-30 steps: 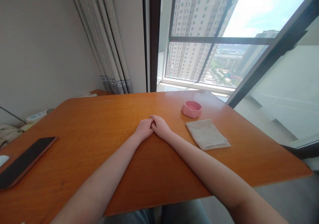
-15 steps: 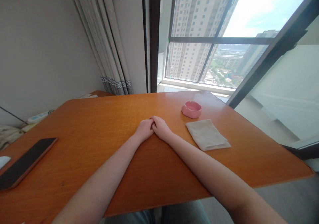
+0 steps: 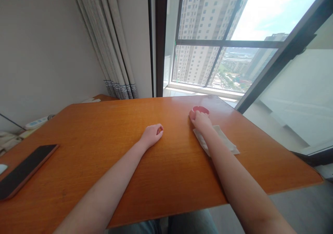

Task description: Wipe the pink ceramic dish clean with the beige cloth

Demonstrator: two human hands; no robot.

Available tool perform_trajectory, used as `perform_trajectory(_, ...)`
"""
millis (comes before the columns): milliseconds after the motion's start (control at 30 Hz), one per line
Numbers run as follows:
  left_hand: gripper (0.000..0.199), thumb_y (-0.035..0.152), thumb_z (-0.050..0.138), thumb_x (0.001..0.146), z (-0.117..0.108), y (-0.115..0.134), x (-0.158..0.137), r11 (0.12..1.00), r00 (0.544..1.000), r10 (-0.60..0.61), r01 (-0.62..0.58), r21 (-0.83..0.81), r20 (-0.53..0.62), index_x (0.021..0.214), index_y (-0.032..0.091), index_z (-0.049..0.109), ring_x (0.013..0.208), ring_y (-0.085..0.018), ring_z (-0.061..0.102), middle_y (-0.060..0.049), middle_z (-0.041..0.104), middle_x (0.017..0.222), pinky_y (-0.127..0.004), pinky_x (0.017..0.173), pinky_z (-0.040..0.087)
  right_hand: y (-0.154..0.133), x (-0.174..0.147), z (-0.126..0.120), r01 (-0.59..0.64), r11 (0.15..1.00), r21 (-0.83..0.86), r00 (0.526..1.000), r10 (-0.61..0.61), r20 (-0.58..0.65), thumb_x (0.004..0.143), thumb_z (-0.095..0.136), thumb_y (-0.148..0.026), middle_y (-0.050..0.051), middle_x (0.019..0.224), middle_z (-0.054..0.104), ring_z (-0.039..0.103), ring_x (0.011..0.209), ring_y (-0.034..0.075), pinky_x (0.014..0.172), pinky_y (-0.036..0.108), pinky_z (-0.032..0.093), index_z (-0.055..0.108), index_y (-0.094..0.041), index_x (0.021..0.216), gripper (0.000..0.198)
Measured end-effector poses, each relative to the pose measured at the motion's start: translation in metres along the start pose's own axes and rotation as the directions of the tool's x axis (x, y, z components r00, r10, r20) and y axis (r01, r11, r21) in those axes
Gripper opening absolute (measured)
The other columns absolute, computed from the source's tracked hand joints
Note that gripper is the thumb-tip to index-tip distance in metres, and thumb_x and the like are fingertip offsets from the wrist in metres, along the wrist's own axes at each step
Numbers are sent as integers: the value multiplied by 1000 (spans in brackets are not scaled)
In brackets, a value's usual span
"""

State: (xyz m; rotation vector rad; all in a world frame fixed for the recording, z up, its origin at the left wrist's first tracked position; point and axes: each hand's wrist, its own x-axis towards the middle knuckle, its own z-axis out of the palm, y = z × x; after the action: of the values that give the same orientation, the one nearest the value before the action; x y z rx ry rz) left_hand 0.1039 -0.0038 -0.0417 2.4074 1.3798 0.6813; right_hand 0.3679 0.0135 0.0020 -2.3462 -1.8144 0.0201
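Bowl (image 3: pixel 200 108) sits partly hidden behind right hand (image 3: pixel 203 121), grip unclear; left hand (image 3: pixel 151 135) curls loosely.

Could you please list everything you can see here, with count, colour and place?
table: 1, orange-brown, centre
dish: 1, pink, table's far right
cloth: 1, greyish-white, just nearer than the dish
long pad: 1, black, brown-edged, table's left
small object: 1, white, left edge, cut off
slim device: 1, white, far left
fabric: 1, beige, far left
curtain: 1, grey, back left
wall: 1, grey, left
window: 1, dark-framed, beyond table
buildings: at least 2, pale, outside
legs: 2, blue denim, below table edge
forearms: 2, bare, reaching from below
left hand: 1, bare, loosely curled on table
right hand: 1, bare, at the dish
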Motion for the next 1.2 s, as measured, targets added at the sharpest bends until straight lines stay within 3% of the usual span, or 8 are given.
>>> perform_trajectory(267,15,21,44,85,-3,3,-1,998,990,33,-39,-40,-135,86,17,59,79,-17,57,-5,63,84,-30,76,45,3,15,13,295,946,132,950,-275,-149,80,58,-29,10,89,63,53,84,21,73,29,38,57,-15,79,15)
perform_trajectory(400,26,19,49,83,-13,15,-4,974,933,201,-159,158,-299,108,18,57,114,-22,48,-11,56,118,-41,100,37,-33,-6,12,608,763,220,793,-571,-214,80,62,-25,6,85,61,52,83,20,75,30,40,57,-16,76,10)
perform_trajectory(567,25,25,54,84,-33,18,-6,913,942,316,-271,304,-109,108,19,56,116,-24,47,-9,59,114,-56,111,15,-75,-39,18,824,503,260,562,-786,-259,84,60,-23,7,92,61,52,92,20,84,33,44,59,-16,86,6)
perform_trajectory(733,16,31,49,88,-56,5,-21,919,959,282,-276,280,19,79,18,54,89,-20,52,-7,59,90,-40,88,44,-88,-57,21,872,410,269,482,-814,-324,87,57,-26,9,101,60,53,104,23,94,41,45,60,-17,95,12)
perform_trajectory(800,14,30,49,88,-66,-7,-29,937,968,242,-218,272,-60,81,18,53,89,-21,51,-8,59,91,-37,83,45,-90,-62,20,870,397,291,489,-769,-412,88,53,-27,11,122,54,43,124,24,104,44,39,54,-20,115,28)
perform_trajectory(933,13,31,55,83,-89,-46,-42,948,947,45,60,314,-318,80,18,54,88,-24,51,-8,61,88,-39,84,43,-86,-62,21,792,507,341,611,-665,-429,88,49,-23,13,141,38,27,137,24,112,46,31,43,-19,132,44)
perform_trajectory(1100,20,35,54,81,-114,-102,-57,824,767,-234,483,296,-598,86,16,60,86,-26,53,-11,64,90,-39,83,43,-76,-52,25,682,628,374,730,-609,-309,86,48,-19,15,142,38,34,133,25,111,44,32,49,-15,127,42)
perform_trajectory(1200,27,35,52,81,-121,-121,-68,736,682,-329,619,275,-654,94,13,62,91,-28,52,-14,63,95,-40,84,42,-74,-51,26,665,642,381,742,-624,-245,86,48,-20,14,141,41,37,131,24,110,42,33,54,-16,122,36)
